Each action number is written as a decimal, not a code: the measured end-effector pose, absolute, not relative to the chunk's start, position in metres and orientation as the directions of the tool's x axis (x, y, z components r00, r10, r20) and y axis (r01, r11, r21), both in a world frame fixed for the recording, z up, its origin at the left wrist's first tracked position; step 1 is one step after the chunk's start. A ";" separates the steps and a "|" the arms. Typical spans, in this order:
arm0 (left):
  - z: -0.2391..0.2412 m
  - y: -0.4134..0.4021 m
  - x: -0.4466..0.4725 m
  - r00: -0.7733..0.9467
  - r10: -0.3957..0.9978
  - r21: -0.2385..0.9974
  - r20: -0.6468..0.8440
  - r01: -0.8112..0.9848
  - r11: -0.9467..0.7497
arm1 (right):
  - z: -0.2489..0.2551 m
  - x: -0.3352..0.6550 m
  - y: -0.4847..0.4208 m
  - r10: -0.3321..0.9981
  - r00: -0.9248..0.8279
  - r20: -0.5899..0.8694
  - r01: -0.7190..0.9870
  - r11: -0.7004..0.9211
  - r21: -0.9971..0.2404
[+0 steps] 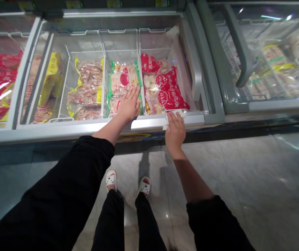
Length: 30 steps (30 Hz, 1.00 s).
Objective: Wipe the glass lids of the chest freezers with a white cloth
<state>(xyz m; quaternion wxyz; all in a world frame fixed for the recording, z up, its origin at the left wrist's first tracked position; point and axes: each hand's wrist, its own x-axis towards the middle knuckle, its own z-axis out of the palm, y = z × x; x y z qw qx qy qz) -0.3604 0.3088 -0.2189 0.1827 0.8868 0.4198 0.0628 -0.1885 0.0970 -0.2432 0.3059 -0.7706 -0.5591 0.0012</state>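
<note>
Head view: the right hand (175,134) is clamped on a white cloth (165,124) against the freezer's front rim (149,124), seemingly to keep it flat, while the left hand (130,103), fingers slightly apart, seems braced above bagged food (123,79).

Head cam, single view: worn at head height, facing forward and steeply down over the near edge of the freezer (60,131). Close enough that left hand (130,104) and right hand (175,134) sit mid-frame; wide enough for freezer's far edge up top, slippers (111,179) and floor (222,177) below.
</note>
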 end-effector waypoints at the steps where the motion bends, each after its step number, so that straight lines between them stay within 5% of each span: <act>1: -0.222 0.309 -0.362 0.633 0.771 0.366 -0.074 0.736 -0.569 | -0.242 -0.197 0.100 0.881 0.335 0.335 0.871 -0.154 -0.467; 9: -0.224 0.307 -0.368 0.657 0.746 0.334 -0.105 0.730 -0.596 | -0.230 -0.183 0.077 0.927 -0.020 0.374 0.940 0.144 -0.308; 16: -0.232 0.308 -0.370 0.661 0.746 0.354 -0.074 0.717 -0.600 | -0.242 -0.175 0.084 0.847 0.284 0.448 0.929 -0.129 -0.346; 25: -0.217 0.301 -0.366 0.653 0.749 0.361 -0.113 0.729 -0.582 | -0.238 -0.211 0.075 0.933 0.031 0.359 0.947 0.088 -0.310; 30: -0.205 0.295 -0.360 0.679 0.718 0.345 -0.154 0.718 -0.605 | -0.239 -0.173 0.062 0.894 0.170 0.414 0.962 -0.060 -0.266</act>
